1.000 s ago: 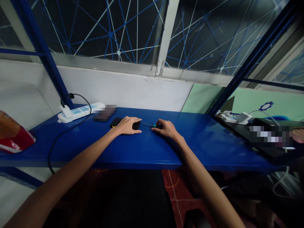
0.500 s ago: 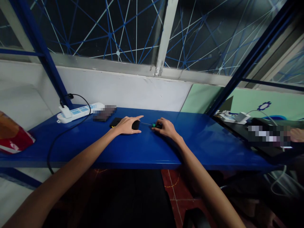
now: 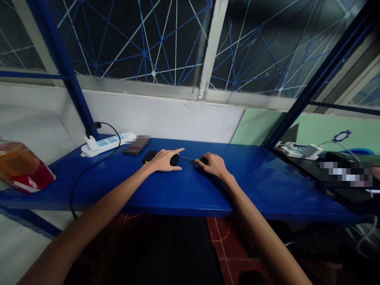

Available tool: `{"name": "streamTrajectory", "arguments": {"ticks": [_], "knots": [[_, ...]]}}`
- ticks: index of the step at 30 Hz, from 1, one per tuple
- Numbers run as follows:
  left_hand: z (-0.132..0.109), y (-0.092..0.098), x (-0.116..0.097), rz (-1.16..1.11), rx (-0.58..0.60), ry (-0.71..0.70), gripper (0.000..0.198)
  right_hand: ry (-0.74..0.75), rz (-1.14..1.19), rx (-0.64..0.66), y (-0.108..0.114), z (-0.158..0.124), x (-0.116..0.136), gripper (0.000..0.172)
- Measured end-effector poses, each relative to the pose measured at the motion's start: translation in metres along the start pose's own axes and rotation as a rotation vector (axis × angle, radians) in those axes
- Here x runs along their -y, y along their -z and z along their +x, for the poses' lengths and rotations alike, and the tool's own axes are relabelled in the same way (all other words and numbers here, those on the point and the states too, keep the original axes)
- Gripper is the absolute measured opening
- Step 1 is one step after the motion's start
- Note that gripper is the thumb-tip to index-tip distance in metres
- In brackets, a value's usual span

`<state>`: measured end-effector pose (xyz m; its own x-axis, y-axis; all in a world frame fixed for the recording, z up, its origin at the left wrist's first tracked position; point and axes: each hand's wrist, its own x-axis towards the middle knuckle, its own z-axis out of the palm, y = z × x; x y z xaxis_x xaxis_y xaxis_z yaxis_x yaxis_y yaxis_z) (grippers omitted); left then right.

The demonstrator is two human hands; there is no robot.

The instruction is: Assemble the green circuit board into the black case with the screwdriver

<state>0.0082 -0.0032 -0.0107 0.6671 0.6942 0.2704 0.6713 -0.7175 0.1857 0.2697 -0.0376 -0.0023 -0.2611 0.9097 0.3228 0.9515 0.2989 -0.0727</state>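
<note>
My left hand lies over a flat black case with a bit of yellow at its left end. Its thumb and forefinger stretch out apart to the right, either side of the case's end. To the right, my right hand is closed around the dark handle of what looks like a screwdriver. A little green shows at the front of that handle, and a thin metal shaft points left towards the case. Whether the tip touches the case, I cannot tell. My fingers hide most of the handle.
The blue table bears a white power strip with a black cable and a dark phone-like object. A red and orange packet stands at left. Another person's hand shows at the right edge, near dark equipment.
The camera view has shifted, so everything sits a little further right and lower. My right fingers now cover more of the green part. My left hand stays on the case.
</note>
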Motion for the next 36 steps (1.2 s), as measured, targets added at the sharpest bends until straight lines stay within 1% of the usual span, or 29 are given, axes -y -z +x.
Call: {"name": "streamTrajectory", "arguments": {"ticks": [8, 14, 17, 20, 22, 27, 33, 36], "knots": [[0.0, -0.0021, 0.0015, 0.013, 0.0, -0.001, 0.087, 0.001, 0.028, -0.004, -0.0024, -0.0004, -0.0009, 0.032], [0.0001, -0.0018, 0.0016, 0.014, 0.003, 0.01, 0.087, -0.051, 0.002, 0.033, -0.0032, 0.0011, -0.0001, 0.034], [0.0003, -0.0017, 0.001, 0.025, 0.003, 0.015, 0.085, -0.043, 0.02, 0.023, -0.0034, 0.0008, 0.0016, 0.038], [0.0004, -0.0016, 0.0007, 0.029, 0.012, 0.02, 0.083, -0.018, 0.054, 0.0, -0.0025, -0.0002, 0.0033, 0.035], [0.0004, -0.0018, 0.001, 0.028, 0.013, 0.021, 0.083, 0.005, 0.046, 0.003, -0.0013, -0.0004, 0.0031, 0.035], [0.0005, -0.0031, 0.0025, 0.028, 0.011, 0.019, 0.084, 0.031, 0.028, 0.022, 0.0011, -0.0001, 0.0007, 0.041], [0.0, -0.0043, 0.0041, 0.034, 0.01, 0.021, 0.081, 0.058, 0.083, -0.008, -0.0031, -0.0005, 0.0017, 0.032], [0.0001, -0.004, 0.0039, 0.026, 0.019, 0.023, 0.082, 0.033, 0.073, 0.017, -0.0068, 0.0006, 0.001, 0.027]]}}
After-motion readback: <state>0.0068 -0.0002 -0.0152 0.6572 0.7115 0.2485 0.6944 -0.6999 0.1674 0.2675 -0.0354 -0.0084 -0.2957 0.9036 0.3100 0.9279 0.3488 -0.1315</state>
